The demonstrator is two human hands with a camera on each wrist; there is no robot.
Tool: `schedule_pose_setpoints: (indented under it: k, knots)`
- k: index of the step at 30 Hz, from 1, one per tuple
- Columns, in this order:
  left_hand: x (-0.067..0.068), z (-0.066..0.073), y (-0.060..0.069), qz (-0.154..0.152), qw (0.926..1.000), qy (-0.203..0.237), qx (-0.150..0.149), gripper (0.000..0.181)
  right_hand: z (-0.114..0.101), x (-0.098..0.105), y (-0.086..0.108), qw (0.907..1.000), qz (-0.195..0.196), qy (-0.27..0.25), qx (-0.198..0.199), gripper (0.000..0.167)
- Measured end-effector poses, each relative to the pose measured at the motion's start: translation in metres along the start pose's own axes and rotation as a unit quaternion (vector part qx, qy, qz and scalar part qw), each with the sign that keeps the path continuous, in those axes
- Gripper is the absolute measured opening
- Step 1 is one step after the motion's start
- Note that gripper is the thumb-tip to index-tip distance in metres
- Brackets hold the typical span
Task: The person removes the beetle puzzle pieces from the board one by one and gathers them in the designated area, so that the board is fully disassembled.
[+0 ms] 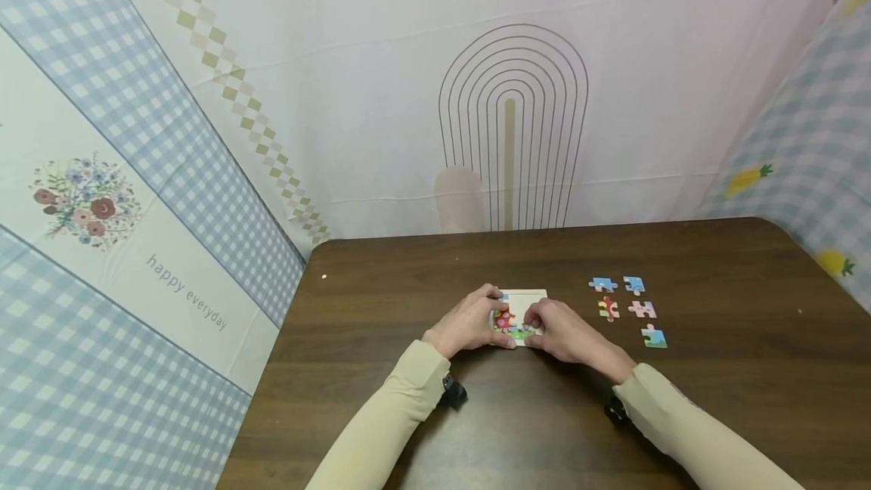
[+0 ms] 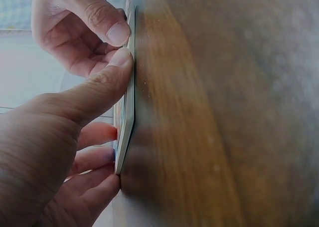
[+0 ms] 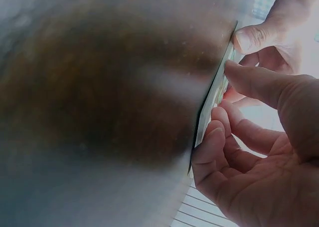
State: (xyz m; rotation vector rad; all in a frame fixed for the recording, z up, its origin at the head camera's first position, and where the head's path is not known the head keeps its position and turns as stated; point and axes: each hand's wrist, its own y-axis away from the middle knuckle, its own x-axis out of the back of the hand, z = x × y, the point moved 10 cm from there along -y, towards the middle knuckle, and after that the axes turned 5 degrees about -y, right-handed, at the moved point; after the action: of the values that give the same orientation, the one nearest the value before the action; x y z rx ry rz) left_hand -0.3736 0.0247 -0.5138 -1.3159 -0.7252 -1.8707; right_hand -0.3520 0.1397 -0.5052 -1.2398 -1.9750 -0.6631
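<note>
A small puzzle board (image 1: 525,296) lies on the table, with a red-figured piece (image 1: 503,319) and green parts along its front; its back right part is bare white. My left hand (image 1: 468,322) grips the board's left side, thumb on the front edge (image 2: 130,105) and fingers bent at the far side. From the right, my right hand (image 1: 566,333) has its thumb against the front edge and its fingers curled over the board's right part (image 3: 203,118). The two thumbs are close together. Whether a loose piece lies under the right fingertips is hidden.
Right of the board lie several loose pieces: two blue ones (image 1: 602,284) (image 1: 633,284), a red and yellow one (image 1: 609,308), a pink one (image 1: 643,309) and a green and blue one (image 1: 654,336). A patterned cloth (image 1: 381,134) hangs behind the brown table (image 1: 381,286).
</note>
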Motion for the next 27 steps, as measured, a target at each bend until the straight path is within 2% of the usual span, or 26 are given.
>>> schedule_pose_setpoints:
  k: [9, 14, 18, 27]
  knots:
    - [0.0018, -0.0005, -0.0016, 0.005, 1.0, -0.001, -0.001, 0.069, 0.0028, -0.0006, -0.0026, 0.9995, -0.002, -0.031, -0.003, 0.024]
    - [0.0005, -0.0006, -0.0015, -0.002, 1.0, -0.006, -0.007, 0.052, 0.0043, -0.0013, -0.0038, 0.9989, -0.006, -0.045, -0.009, 0.023]
    - [-0.0003, -0.0009, -0.0025, -0.009, 0.9998, -0.013, -0.01, 0.041, 0.0061, -0.0013, -0.0051, 0.9991, -0.003, -0.042, -0.01, 0.02]
    - [0.0011, 0.0001, -0.0059, -0.003, 0.9997, -0.021, -0.013, 0.042, 0.0054, 0.0037, -0.008, 0.9996, 0.015, -0.023, 0.008, 0.015]
